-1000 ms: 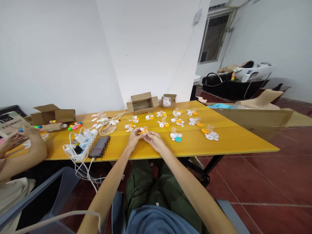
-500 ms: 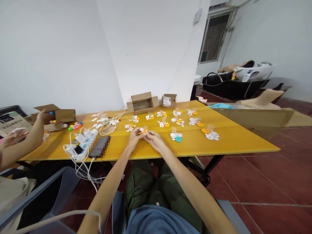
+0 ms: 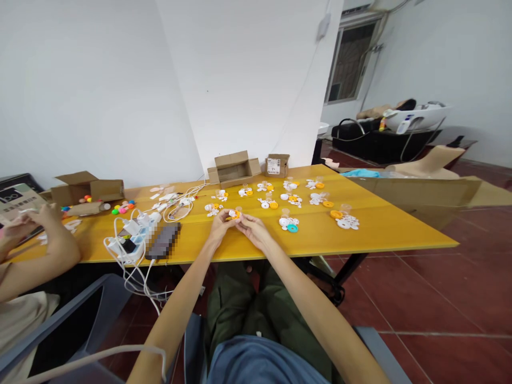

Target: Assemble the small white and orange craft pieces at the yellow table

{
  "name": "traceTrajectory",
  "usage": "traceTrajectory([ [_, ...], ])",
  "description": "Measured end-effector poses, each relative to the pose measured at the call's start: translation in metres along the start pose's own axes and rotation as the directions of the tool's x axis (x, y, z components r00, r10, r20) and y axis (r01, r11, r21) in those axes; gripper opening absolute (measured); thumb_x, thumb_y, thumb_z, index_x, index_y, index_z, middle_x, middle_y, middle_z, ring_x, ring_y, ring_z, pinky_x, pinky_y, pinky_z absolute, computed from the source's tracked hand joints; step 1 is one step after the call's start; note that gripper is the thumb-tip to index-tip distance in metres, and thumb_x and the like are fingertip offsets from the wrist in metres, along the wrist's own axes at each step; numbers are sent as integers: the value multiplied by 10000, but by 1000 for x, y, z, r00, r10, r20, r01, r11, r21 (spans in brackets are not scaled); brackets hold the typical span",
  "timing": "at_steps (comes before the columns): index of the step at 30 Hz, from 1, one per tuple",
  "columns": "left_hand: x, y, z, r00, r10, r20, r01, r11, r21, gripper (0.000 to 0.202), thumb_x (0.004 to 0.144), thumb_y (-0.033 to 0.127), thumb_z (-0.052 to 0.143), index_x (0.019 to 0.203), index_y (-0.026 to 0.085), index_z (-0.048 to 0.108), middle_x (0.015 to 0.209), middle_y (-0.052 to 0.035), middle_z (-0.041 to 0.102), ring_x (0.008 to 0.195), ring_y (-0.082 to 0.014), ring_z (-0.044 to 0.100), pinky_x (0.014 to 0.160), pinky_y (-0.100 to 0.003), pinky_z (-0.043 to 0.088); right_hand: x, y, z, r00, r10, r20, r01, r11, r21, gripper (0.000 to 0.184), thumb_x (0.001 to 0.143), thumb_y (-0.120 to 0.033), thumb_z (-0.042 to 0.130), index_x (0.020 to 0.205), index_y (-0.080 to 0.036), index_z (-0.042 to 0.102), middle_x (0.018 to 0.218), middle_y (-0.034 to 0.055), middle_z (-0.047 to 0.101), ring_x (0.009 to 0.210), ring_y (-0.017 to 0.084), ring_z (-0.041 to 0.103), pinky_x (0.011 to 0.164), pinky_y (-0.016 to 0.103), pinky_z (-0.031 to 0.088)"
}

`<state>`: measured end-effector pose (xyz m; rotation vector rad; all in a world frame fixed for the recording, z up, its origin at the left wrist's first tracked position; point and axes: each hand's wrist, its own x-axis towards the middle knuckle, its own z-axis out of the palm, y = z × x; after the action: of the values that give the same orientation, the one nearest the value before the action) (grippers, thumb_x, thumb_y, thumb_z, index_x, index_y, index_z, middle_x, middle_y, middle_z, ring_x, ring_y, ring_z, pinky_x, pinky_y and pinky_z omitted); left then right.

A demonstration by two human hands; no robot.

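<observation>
Just above the table's near side, my left hand (image 3: 221, 225) and my right hand (image 3: 253, 229) meet fingertip to fingertip. Pinched between them is a small orange-and-white round plastic piece (image 3: 236, 214); its details are too small to read. Both hands are closed on it. Beyond and to the right lie several small sets of white discs, clear cups and orange rings, the nearest with a teal ring (image 3: 293, 228). At the right is another set with an orange ring (image 3: 336, 214) and white discs (image 3: 348, 222).
A power strip (image 3: 138, 242) with tangled white cables and a phone (image 3: 163, 241) lie left of my hands. Open cardboard boxes (image 3: 234, 173) stand at the back. At far left, a co-worker's hands (image 3: 44, 218) are near bright small balls (image 3: 122, 207).
My hands stay almost in place, still holding the orange-and-white piece. The co-worker's reaching arm has drawn back from the left box toward their other hand.
</observation>
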<state>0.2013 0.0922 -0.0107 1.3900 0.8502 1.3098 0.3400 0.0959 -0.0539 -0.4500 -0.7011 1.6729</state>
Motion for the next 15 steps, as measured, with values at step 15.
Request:
traceTrajectory([
  [15, -1, 2, 0, 1000, 7, 9, -6, 1000, -18, 377, 556, 278, 935, 859, 198, 726, 915, -38, 743, 994, -240, 675, 932, -374, 502, -2, -2, 4, 999, 34, -26, -34, 999, -9, 236, 625, -249, 928, 767, -212, 744, 793, 20, 757, 747, 139, 688, 782, 295, 562],
])
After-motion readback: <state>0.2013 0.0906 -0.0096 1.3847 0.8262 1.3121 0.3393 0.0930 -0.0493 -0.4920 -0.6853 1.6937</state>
